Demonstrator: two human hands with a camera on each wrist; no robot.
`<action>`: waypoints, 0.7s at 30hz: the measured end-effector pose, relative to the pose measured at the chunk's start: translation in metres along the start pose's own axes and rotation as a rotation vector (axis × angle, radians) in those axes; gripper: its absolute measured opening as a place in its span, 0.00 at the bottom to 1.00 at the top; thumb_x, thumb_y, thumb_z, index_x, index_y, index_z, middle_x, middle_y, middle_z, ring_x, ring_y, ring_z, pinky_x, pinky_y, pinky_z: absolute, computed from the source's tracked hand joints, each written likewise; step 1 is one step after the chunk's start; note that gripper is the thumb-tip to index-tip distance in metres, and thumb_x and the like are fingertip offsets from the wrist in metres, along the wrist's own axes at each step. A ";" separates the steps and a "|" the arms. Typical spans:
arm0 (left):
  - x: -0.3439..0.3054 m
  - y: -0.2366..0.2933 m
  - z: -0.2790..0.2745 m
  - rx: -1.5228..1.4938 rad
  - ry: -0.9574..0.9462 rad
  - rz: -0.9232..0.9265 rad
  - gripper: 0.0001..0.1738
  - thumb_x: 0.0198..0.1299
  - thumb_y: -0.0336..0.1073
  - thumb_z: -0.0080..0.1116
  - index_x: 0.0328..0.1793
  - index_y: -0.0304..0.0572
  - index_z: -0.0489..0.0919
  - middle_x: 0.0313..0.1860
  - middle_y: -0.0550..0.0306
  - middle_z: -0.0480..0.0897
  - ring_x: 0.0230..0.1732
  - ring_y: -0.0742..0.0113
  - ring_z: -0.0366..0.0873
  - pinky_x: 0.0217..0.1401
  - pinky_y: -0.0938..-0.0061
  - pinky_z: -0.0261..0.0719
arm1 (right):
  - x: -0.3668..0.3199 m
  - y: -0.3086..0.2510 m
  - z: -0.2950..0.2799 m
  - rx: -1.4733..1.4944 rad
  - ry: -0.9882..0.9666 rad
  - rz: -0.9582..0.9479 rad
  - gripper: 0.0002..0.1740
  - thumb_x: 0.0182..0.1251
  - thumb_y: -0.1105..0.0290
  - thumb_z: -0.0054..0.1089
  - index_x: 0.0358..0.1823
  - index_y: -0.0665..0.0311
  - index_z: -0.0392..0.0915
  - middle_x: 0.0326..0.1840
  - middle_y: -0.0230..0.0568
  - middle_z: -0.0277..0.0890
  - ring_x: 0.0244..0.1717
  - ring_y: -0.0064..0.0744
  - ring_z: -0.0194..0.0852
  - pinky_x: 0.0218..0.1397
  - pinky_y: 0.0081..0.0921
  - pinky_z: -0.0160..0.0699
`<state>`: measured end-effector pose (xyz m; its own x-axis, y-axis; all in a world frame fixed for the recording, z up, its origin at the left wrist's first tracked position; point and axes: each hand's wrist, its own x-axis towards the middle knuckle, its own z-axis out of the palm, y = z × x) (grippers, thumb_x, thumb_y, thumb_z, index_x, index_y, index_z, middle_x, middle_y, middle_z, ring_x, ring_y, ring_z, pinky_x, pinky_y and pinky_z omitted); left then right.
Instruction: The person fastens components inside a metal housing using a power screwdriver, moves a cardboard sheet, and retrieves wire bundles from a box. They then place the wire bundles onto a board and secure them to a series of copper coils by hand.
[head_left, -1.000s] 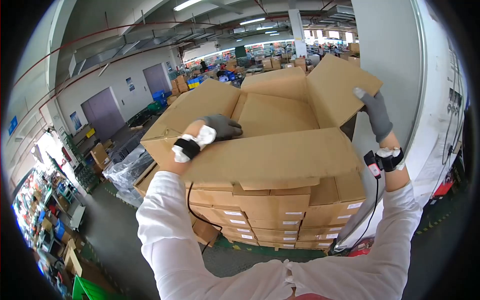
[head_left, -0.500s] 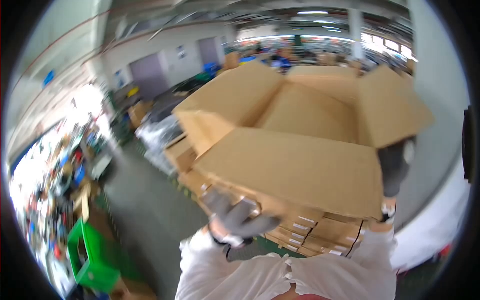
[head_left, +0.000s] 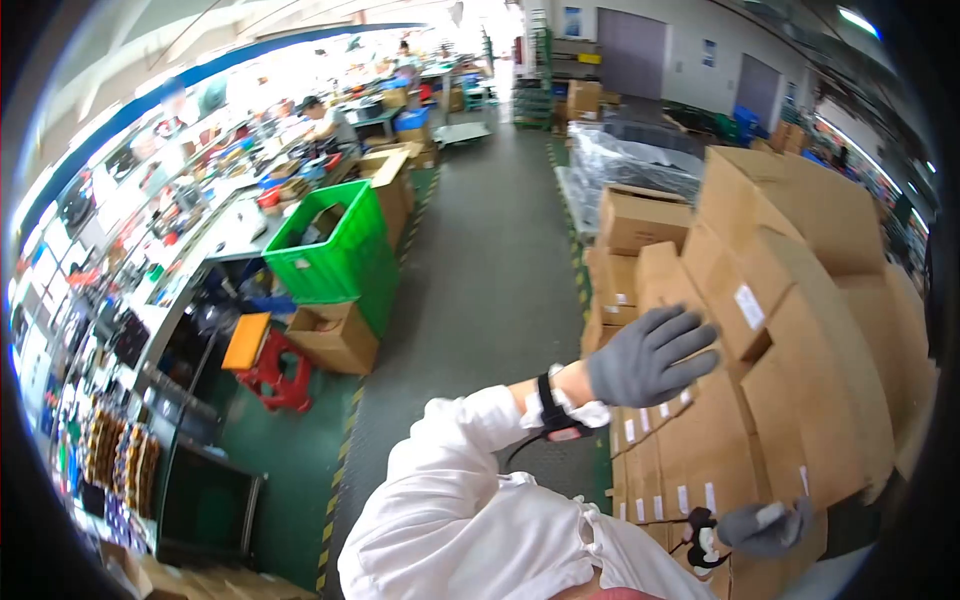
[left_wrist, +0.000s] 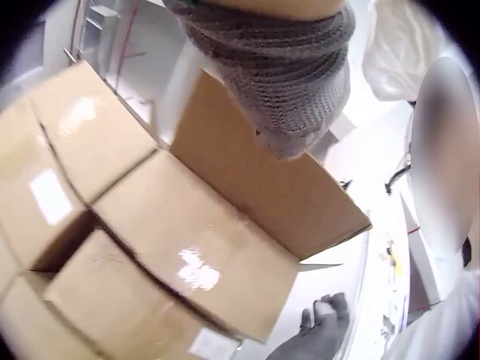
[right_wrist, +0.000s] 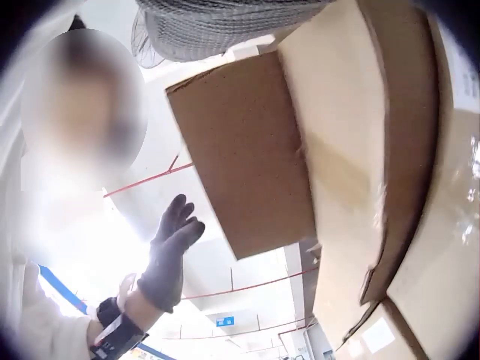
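1. At the far left of the head view we see a cluttered workbench (head_left: 240, 232), with things spread along it.
2. Next we find a red stool (head_left: 275, 368) with an orange top, standing just beside a small open carton (head_left: 338, 340).
3. Behind that carton we make out a tall green bin (head_left: 372, 285) with things inside; right of it runs the grey aisle floor (head_left: 475, 240), edged with striped tape.
4. Across the aisle we see a load in clear plastic wrap (head_left: 630, 165).
5. Right of centre we have the left hand (head_left: 653, 357), gray-gloved, fingers straight and slightly apart, holding nothing. It is in front of the stacked cartons (head_left: 730, 460); whether it touches them, we cannot tell.
6. At the right we see the large open carton (head_left: 835, 340), on top of the stack, its flaps unfolded.
7. Low at the right we see the right hand (head_left: 765, 527), also gloved, close to the cartons. In the left wrist view we see its fingers loosely bent around nothing; contact with cardboard we cannot confirm.
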<state>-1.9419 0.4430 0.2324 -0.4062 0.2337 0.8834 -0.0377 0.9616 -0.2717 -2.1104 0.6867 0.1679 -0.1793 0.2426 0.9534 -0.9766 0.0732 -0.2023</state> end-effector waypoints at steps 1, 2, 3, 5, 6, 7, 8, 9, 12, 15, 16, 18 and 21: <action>-0.040 -0.005 -0.020 -0.053 -0.213 -0.139 0.28 0.48 0.37 0.61 0.57 0.45 0.69 0.54 0.49 0.75 0.52 0.51 0.75 0.57 0.60 0.72 | -0.022 -0.009 0.013 0.044 -0.060 0.014 0.16 0.68 0.65 0.49 0.43 0.76 0.70 0.42 0.53 0.73 0.38 0.40 0.69 0.41 0.34 0.71; -0.086 -0.008 -0.042 -0.109 -0.419 -0.287 0.28 0.49 0.38 0.60 0.58 0.43 0.68 0.54 0.50 0.76 0.52 0.53 0.76 0.55 0.62 0.73 | -0.041 -0.031 0.032 0.160 -0.191 0.187 0.14 0.67 0.67 0.49 0.42 0.75 0.71 0.40 0.50 0.73 0.37 0.39 0.69 0.40 0.33 0.71; -0.141 -0.010 -0.069 -0.093 -0.593 -0.530 0.28 0.53 0.39 0.58 0.61 0.43 0.68 0.54 0.52 0.76 0.52 0.55 0.76 0.53 0.63 0.74 | -0.057 -0.055 0.056 0.276 -0.326 0.353 0.12 0.67 0.68 0.49 0.41 0.74 0.71 0.37 0.46 0.73 0.35 0.37 0.70 0.40 0.33 0.71; -0.219 -0.003 -0.154 0.006 -0.969 -1.114 0.28 0.57 0.44 0.54 0.65 0.49 0.68 0.54 0.51 0.78 0.52 0.52 0.77 0.54 0.61 0.74 | -0.092 -0.104 0.101 0.441 -0.764 0.493 0.10 0.66 0.71 0.49 0.42 0.72 0.72 0.36 0.41 0.72 0.35 0.33 0.70 0.41 0.31 0.70; -0.269 0.010 -0.197 0.094 -0.925 -1.356 0.27 0.59 0.47 0.52 0.64 0.50 0.68 0.53 0.50 0.78 0.52 0.52 0.77 0.53 0.62 0.75 | -0.122 -0.123 0.125 0.525 -0.950 0.591 0.10 0.64 0.73 0.50 0.46 0.69 0.73 0.36 0.37 0.72 0.36 0.28 0.69 0.42 0.27 0.70; -0.316 0.029 -0.240 0.195 -0.796 -1.605 0.24 0.60 0.50 0.51 0.59 0.48 0.74 0.50 0.50 0.80 0.54 0.52 0.77 0.55 0.63 0.74 | -0.148 -0.150 0.143 0.522 -1.165 0.615 0.12 0.64 0.71 0.52 0.47 0.67 0.73 0.36 0.38 0.73 0.36 0.30 0.71 0.43 0.28 0.71; -0.358 0.050 -0.284 0.255 -0.756 -1.696 0.24 0.60 0.50 0.51 0.59 0.48 0.74 0.50 0.50 0.80 0.54 0.52 0.77 0.55 0.63 0.74 | -0.171 -0.186 0.160 0.524 -1.396 0.611 0.13 0.63 0.69 0.53 0.47 0.65 0.74 0.36 0.39 0.74 0.36 0.32 0.73 0.44 0.30 0.72; -0.396 0.076 -0.326 0.402 -0.511 -1.893 0.22 0.60 0.49 0.52 0.56 0.48 0.75 0.47 0.51 0.82 0.47 0.54 0.79 0.48 0.64 0.76 | -0.209 -0.214 0.177 0.621 -1.469 0.553 0.13 0.63 0.69 0.53 0.47 0.65 0.74 0.36 0.39 0.74 0.36 0.32 0.73 0.44 0.30 0.72; -0.457 0.157 -0.434 0.497 0.302 -2.289 0.18 0.61 0.48 0.52 0.50 0.46 0.79 0.35 0.55 0.83 0.32 0.62 0.79 0.35 0.70 0.76 | -0.310 -0.306 0.207 0.556 -1.804 -0.271 0.20 0.58 0.62 0.58 0.51 0.61 0.75 0.41 0.42 0.79 0.41 0.38 0.77 0.48 0.34 0.74; -0.467 0.235 -0.511 0.440 1.113 -2.230 0.15 0.62 0.46 0.53 0.42 0.42 0.80 0.23 0.61 0.78 0.20 0.73 0.71 0.23 0.78 0.67 | -0.359 -0.413 0.205 0.449 -2.302 -0.470 0.23 0.58 0.57 0.58 0.54 0.58 0.74 0.54 0.44 0.76 0.55 0.45 0.74 0.59 0.35 0.71; -0.466 0.257 -0.527 0.476 1.360 -2.095 0.14 0.62 0.44 0.53 0.39 0.41 0.81 0.19 0.65 0.74 0.17 0.78 0.65 0.18 0.82 0.61 | -0.377 -0.441 0.203 0.482 -2.316 -0.523 0.23 0.58 0.57 0.58 0.54 0.58 0.74 0.54 0.44 0.76 0.55 0.45 0.74 0.59 0.35 0.71; -0.467 0.272 -0.551 0.592 1.579 -1.992 0.16 0.64 0.45 0.51 0.34 0.41 0.79 0.14 0.67 0.68 0.12 0.77 0.61 0.14 0.80 0.55 | -0.411 -0.504 0.218 0.560 -2.385 -0.711 0.23 0.57 0.56 0.58 0.54 0.57 0.75 0.53 0.45 0.77 0.55 0.45 0.74 0.59 0.34 0.72; -0.479 0.309 -0.567 0.564 2.089 -1.670 0.19 0.64 0.49 0.51 0.30 0.43 0.78 0.08 0.70 0.60 0.05 0.78 0.50 0.09 0.79 0.45 | -0.448 -0.603 0.226 0.622 -2.377 -0.923 0.24 0.56 0.55 0.58 0.52 0.58 0.75 0.50 0.46 0.78 0.53 0.46 0.75 0.57 0.34 0.73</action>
<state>-1.2419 0.7097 -0.0580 0.8353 -0.0596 -0.5465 0.5137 0.4386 0.7374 -1.4684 0.3154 -0.0864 0.6638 -0.5100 -0.5470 -0.6923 -0.6957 -0.1915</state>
